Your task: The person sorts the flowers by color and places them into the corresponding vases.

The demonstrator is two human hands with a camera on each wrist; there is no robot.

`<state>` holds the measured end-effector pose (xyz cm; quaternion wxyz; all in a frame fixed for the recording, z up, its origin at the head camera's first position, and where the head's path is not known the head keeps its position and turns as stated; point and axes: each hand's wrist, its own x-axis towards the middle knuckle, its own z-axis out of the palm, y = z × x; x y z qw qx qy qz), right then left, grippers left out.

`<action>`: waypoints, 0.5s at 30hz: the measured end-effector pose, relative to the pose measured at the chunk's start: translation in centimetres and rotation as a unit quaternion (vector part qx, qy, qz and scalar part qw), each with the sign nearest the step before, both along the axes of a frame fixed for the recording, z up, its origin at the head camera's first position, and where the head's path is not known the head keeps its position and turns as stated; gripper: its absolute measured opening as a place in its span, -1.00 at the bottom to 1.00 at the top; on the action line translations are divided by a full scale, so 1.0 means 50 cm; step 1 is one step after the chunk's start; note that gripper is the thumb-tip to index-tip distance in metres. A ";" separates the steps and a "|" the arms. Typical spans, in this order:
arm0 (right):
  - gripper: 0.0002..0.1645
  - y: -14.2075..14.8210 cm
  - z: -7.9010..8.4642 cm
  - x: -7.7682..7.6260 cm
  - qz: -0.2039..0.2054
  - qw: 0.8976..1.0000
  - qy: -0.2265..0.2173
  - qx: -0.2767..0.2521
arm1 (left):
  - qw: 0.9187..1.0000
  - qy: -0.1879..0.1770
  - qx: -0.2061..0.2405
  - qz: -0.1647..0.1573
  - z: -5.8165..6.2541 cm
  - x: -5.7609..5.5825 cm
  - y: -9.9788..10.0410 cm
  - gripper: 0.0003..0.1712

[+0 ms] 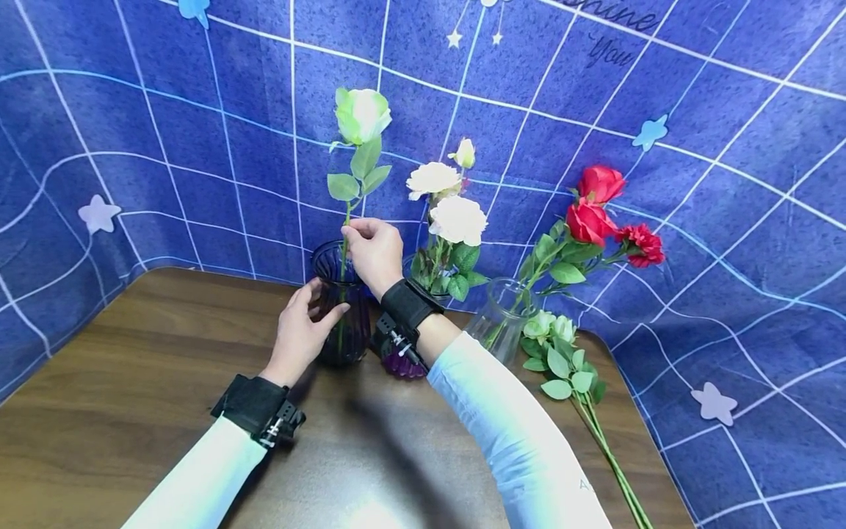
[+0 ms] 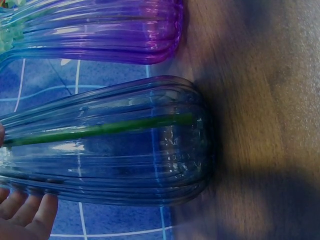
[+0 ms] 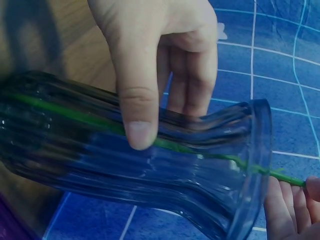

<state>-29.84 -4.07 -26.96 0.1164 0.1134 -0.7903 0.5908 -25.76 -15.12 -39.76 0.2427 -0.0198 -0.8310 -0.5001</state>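
Left hand (image 1: 299, 334) wraps blue vase (image 1: 341, 308), thumb and fingers curled round neck. Right hand (image 1: 374, 252) pinches white rose stem (image 1: 344, 242) just above rim, stem tip at vase bottom. Risk: top-heavy bloom leans, tips vase against purple vase (image 1: 401, 360) just under right wrist; early left-hand release invites that.

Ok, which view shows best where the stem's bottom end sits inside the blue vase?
Left wrist: the stem reaches the blue vase base. Right wrist shows the stem only through the neck; head shows mostly the bloom, dark glass hiding the stem's end.
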 end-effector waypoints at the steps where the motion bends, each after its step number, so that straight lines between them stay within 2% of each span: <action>1: -0.79 -0.001 -0.003 0.000 0.003 1.000 -0.003 0.000 | 1.000 -0.001 0.000 0.000 0.000 0.001 0.000 -0.29; 6: -0.80 -0.006 -0.015 -0.004 0.007 1.000 -0.009 -0.004 | 1.000 0.000 0.000 -0.002 0.002 0.001 0.000 -0.31; 15: -0.79 -0.006 -0.021 -0.018 -0.016 1.000 0.002 0.024 | 1.000 -0.002 -0.001 0.000 0.003 0.003 0.000 -0.30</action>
